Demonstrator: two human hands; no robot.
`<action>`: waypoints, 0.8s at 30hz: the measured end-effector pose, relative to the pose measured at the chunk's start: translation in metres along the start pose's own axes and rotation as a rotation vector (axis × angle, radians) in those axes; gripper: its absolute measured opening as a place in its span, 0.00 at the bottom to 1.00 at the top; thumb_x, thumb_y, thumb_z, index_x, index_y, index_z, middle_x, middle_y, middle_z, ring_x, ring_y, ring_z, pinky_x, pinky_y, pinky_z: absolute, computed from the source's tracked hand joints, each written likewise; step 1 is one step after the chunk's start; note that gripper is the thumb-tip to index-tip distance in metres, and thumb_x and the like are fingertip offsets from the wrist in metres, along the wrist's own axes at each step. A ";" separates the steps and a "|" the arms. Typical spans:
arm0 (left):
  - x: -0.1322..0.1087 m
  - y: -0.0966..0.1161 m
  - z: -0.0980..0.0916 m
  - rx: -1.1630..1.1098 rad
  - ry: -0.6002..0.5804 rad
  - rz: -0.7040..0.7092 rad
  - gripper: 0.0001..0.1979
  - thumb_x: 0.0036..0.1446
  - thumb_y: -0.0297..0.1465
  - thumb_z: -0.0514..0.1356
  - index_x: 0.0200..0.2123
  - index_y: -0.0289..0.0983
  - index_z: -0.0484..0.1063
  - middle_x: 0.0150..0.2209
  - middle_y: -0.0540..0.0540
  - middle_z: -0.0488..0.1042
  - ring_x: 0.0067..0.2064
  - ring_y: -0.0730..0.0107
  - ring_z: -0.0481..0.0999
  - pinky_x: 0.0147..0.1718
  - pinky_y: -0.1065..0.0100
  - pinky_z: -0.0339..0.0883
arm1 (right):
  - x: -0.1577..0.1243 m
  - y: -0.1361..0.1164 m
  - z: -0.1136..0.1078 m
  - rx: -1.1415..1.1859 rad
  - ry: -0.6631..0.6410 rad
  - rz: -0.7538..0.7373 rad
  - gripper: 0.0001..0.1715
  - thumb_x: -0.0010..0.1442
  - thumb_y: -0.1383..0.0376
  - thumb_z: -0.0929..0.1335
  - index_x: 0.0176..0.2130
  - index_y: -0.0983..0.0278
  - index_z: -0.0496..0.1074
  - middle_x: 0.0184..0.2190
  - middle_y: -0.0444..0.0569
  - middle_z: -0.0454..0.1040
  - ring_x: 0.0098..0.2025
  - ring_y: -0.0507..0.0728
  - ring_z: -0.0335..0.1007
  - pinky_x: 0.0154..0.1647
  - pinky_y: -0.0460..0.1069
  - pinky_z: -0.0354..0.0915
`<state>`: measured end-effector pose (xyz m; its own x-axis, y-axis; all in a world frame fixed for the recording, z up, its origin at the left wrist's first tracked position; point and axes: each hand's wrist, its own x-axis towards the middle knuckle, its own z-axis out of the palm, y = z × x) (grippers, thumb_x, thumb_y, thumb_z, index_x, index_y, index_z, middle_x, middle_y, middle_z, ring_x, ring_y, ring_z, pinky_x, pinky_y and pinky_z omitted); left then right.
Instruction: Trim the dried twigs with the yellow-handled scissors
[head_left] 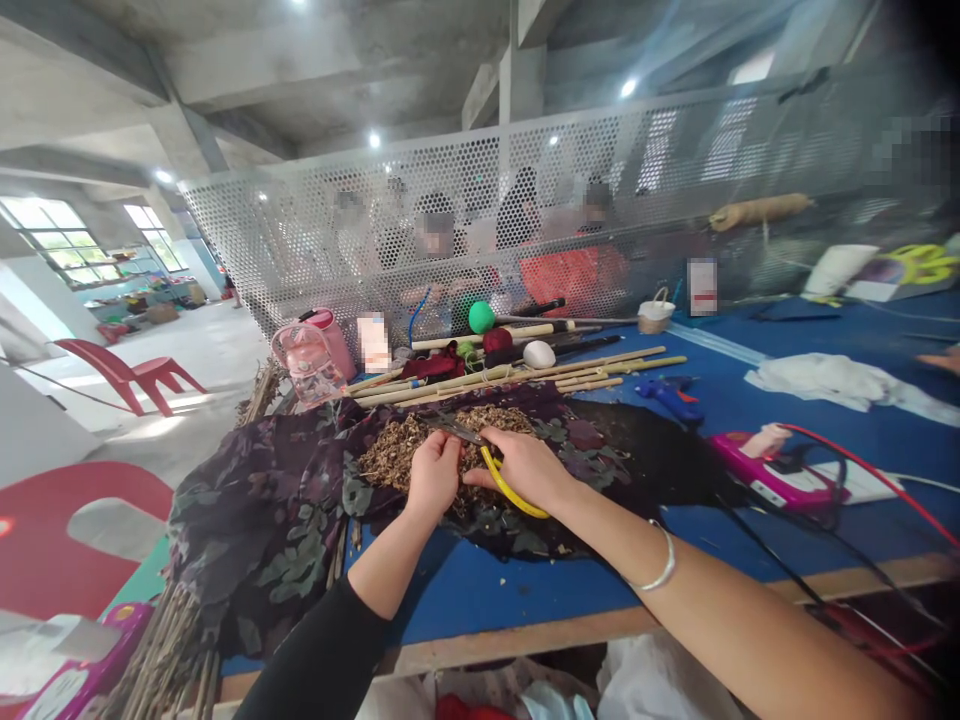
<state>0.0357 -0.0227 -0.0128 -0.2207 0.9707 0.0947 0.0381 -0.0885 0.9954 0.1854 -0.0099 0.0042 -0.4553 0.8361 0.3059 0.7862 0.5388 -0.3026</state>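
Note:
Yellow-handled scissors (510, 490) are gripped in my right hand (525, 465), with the dark blades pointing up and left. My left hand (435, 468) is closed in a pinch close to the blades; whatever lies between its fingertips is too small to name. Beneath both hands spreads a pile of brown dried plant bits (394, 447). The pile rests on a dark floral cloth (300, 540) that covers part of the blue table (457, 590).
Bamboo sticks (465, 385), a green ball (481, 317) and a white ball (538, 354) lie behind the pile. On the right are a blue glue gun (671, 400), a pink power strip (780, 480) and cables. Behind a perforated metal screen (300, 230) sit several people.

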 end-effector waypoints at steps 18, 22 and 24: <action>-0.001 0.012 0.002 -0.458 -0.095 -0.258 0.06 0.44 0.30 0.57 0.26 0.35 0.62 0.19 0.56 0.59 0.17 0.83 0.51 0.15 0.77 0.43 | 0.004 0.004 -0.003 0.023 -0.025 0.034 0.36 0.50 0.44 0.64 0.51 0.63 0.63 0.46 0.55 0.73 0.45 0.62 0.70 0.42 0.51 0.63; 0.001 0.010 0.000 -0.453 -0.087 -0.332 0.06 0.45 0.30 0.56 0.28 0.34 0.64 0.19 0.55 0.60 0.17 0.83 0.53 0.16 0.77 0.43 | 0.004 0.008 -0.002 0.037 -0.010 0.051 0.36 0.51 0.44 0.63 0.51 0.63 0.62 0.46 0.55 0.72 0.45 0.62 0.70 0.42 0.51 0.63; 0.001 0.009 0.000 -0.455 -0.086 -0.359 0.06 0.45 0.29 0.55 0.30 0.33 0.65 0.20 0.54 0.60 0.17 0.83 0.53 0.16 0.77 0.44 | 0.004 0.009 -0.003 0.042 -0.008 0.054 0.36 0.51 0.44 0.63 0.51 0.63 0.62 0.44 0.54 0.74 0.44 0.61 0.71 0.41 0.51 0.63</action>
<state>0.0354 -0.0222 -0.0037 -0.0623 0.9705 -0.2331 -0.4509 0.1810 0.8740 0.1912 -0.0020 0.0053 -0.4163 0.8648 0.2808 0.7918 0.4966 -0.3557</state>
